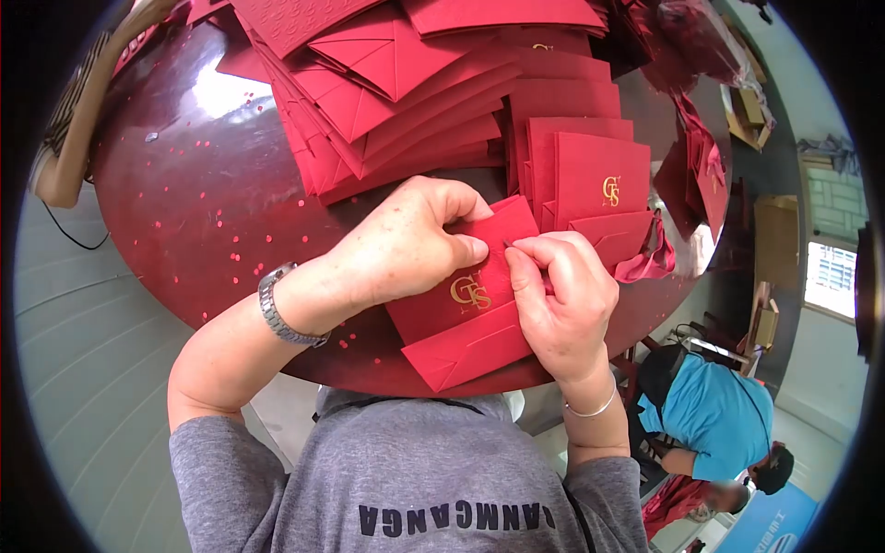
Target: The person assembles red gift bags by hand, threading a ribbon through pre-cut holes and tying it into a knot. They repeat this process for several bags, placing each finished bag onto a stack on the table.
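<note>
A red paper bag (pixel 438 318) with gold letters lies flat at the near edge of the round table. My left hand (pixel 406 244), with a metal watch on its wrist, pinches the bag's upper edge between thumb and fingers. Close to its right, my right hand (pixel 567 300) has thumb and index finger pressed together over the bag's upper part; a tiny dark tip shows there, too small to name. Beyond my hands lie a large stack of folded red bags (pixel 387 111) and an overlapping row of red bags (pixel 604 175) with gold letters.
Small red paper dots are scattered on the dark glossy table (pixel 184 240). Red ribbon (pixel 654 253) lies at the right, near more bags. A person's arm (pixel 83 138) reaches in at the far left. A person in a blue shirt (pixel 714 405) is at the lower right.
</note>
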Demonstrator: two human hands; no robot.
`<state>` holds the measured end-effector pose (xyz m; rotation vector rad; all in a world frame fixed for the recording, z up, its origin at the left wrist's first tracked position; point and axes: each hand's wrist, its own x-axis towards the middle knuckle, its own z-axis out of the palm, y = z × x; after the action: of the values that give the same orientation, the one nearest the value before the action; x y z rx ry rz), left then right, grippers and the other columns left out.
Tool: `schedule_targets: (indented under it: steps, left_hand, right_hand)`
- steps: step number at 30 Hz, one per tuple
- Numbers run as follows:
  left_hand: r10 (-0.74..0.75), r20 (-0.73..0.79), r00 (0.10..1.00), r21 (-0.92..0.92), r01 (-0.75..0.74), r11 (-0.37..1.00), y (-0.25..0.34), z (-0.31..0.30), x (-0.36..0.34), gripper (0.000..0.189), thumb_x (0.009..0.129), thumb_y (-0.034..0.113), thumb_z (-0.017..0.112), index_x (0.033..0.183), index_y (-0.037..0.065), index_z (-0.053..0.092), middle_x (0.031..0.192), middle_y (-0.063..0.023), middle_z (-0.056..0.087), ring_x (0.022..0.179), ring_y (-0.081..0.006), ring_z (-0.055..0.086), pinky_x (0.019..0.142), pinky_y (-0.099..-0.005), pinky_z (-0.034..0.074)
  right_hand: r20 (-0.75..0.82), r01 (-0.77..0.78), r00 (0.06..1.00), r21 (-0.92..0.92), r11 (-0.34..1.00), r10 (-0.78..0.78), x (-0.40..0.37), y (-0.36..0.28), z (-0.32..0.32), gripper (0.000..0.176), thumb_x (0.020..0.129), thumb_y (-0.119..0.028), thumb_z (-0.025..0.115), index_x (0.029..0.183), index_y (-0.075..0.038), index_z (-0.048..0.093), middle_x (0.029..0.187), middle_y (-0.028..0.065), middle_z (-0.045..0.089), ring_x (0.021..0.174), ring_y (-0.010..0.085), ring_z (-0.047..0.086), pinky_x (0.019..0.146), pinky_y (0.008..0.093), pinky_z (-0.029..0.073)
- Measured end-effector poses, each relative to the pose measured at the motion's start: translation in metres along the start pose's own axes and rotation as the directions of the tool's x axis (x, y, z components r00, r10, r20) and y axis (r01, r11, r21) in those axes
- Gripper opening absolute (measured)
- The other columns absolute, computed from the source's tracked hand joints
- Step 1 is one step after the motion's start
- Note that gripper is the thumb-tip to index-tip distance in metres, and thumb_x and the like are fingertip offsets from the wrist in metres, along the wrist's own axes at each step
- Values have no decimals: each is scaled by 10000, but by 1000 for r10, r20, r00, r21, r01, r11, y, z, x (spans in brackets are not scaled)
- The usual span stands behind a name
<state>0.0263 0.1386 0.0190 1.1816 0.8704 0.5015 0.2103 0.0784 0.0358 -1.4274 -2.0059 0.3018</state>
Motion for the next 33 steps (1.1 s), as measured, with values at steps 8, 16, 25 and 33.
schedule_targets:
  steps: [8,16,25,33]
  left_hand:
    - [204,-121,971,151,-185,971,-4,7,-2,158,793,39,665,926,-45,662,769,-193,674,743,-222,674,691,-339,518]
    - [289,-192,938,292,-227,929,-8,14,-7,153,770,-17,661,916,-43,629,818,-139,659,769,-157,639,694,-310,510]
    - [623,-137,770,625,-421,657,-13,21,-11,207,726,-58,617,932,-43,631,811,-184,633,754,-337,638,673,-376,513]
    - [92,-134,987,-55,-100,993,-9,9,-2,151,853,28,610,974,-53,653,823,-133,686,799,-124,638,712,-307,510]
  right_hand:
    - [-35,94,995,41,995,-93,6,5,0,114,774,51,730,842,10,647,783,114,642,666,213,633,593,292,502]
    - [5,76,997,-108,991,-76,12,-9,-2,128,728,-8,747,782,-46,638,717,76,590,609,241,614,539,340,495]
    - [150,169,981,-346,923,-124,21,-23,-6,106,800,-61,680,743,-50,592,686,82,527,580,263,565,527,370,471]
    - [43,38,998,-24,999,-36,17,-7,-5,78,807,26,690,857,14,632,787,134,625,693,258,621,631,330,503]
